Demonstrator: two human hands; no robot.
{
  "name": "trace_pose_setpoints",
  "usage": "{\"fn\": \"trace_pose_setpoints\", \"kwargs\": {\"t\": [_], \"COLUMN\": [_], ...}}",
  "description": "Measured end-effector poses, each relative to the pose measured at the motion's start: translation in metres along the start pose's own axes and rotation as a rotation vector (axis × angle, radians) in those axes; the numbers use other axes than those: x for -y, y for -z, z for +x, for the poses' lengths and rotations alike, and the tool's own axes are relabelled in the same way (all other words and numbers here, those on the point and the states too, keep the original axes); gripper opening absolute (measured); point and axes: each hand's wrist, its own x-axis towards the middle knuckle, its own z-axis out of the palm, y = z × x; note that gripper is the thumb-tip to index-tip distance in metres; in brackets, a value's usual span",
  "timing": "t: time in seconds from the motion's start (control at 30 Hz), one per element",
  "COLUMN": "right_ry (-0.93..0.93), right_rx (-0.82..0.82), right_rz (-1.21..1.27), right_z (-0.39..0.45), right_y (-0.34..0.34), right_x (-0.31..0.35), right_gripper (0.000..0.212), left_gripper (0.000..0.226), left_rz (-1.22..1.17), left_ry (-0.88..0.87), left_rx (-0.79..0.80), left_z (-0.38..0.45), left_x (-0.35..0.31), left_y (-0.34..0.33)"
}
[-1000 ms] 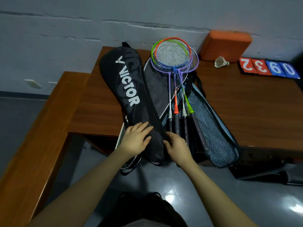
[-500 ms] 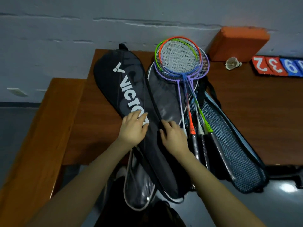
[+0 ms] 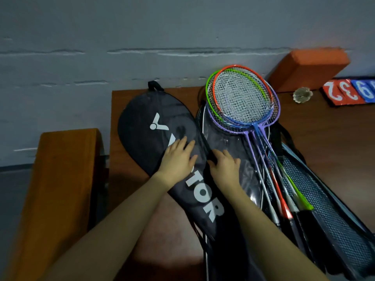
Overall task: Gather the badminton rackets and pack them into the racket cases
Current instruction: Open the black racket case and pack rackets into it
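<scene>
I see the brown tabletop (image 3: 334, 142) running along the grey wall, with a lower wooden bench (image 3: 60, 179) beside its left edge. The black Victor racket case (image 3: 154, 126) lies slantwise near the tabletop's left edge, its rounded head toward the back edge with the small black loop (image 3: 155, 86) just past it, and its narrow end coming toward me over the front edge. Just beside it on the right lies the opened clear-fronted case (image 3: 221, 138), and further right the mesh-sided case (image 3: 332, 216), slanting down toward the front right corner. The badminton rackets (image 3: 241, 98) are stacked on these open cases, heads overlapping near the back edge in orange, green, purple and blue frames, their shafts fanning toward the front right with the dark grips resting on the mesh-sided case. My left hand (image 3: 178, 159) rests flat on the black Victor racket case over the white lettering, fingers straight and spread, gripping nothing. My right hand (image 3: 225, 166) sits at the seam between the black case and the clear-fronted case, fingers curled over the black case's dark edge and pinching it there. An orange foam block (image 3: 310, 68) leans against the wall at the back edge, right of the racket heads. The score flip cards (image 3: 349, 92), red and blue with white numerals, lie toward the back right corner. A shuttlecock (image 3: 302, 94) sits between the block and the cards, touching neither that I can tell.
</scene>
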Motion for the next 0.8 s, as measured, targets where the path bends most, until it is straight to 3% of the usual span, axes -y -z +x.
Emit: {"fn": "trace_pose_setpoints", "kwargs": {"t": [0.07, 0.33, 0.5, 0.67, 0.73, 0.8], "right_ry": [-0.047, 0.141, 0.346, 0.342, 0.265, 0.202], "right_rx": [-0.015, -0.069, -0.063, 0.121, 0.173, 0.084], "right_rz": [0.153, 0.272, 0.362, 0.534, 0.679, 0.699], "right_z": [0.006, -0.01, -0.034, -0.048, -0.052, -0.052], "right_y": [0.007, 0.024, 0.033, 0.042, 0.049, 0.049], "right_x": [0.004, 0.023, 0.03, 0.022, 0.017, 0.011], "right_gripper": [0.027, 0.024, 0.027, 0.024, 0.021, 0.024], "left_gripper": [0.054, 0.057, 0.075, 0.027, 0.032, 0.04], "left_rz": [-0.112, -0.649, -0.665, -0.636, -0.758, -0.869], "left_ry": [0.004, 0.178, 0.387, 0.33, 0.369, 0.39], "left_rx": [0.028, -0.081, -0.286, -0.337, -0.326, -0.327], "left_z": [0.006, 0.002, 0.006, -0.016, -0.031, -0.047], "left_x": [0.005, 0.007, -0.005, -0.022, -0.023, -0.021], "left_y": [0.005, 0.042, 0.06, 0.068, 0.068, 0.066]}}
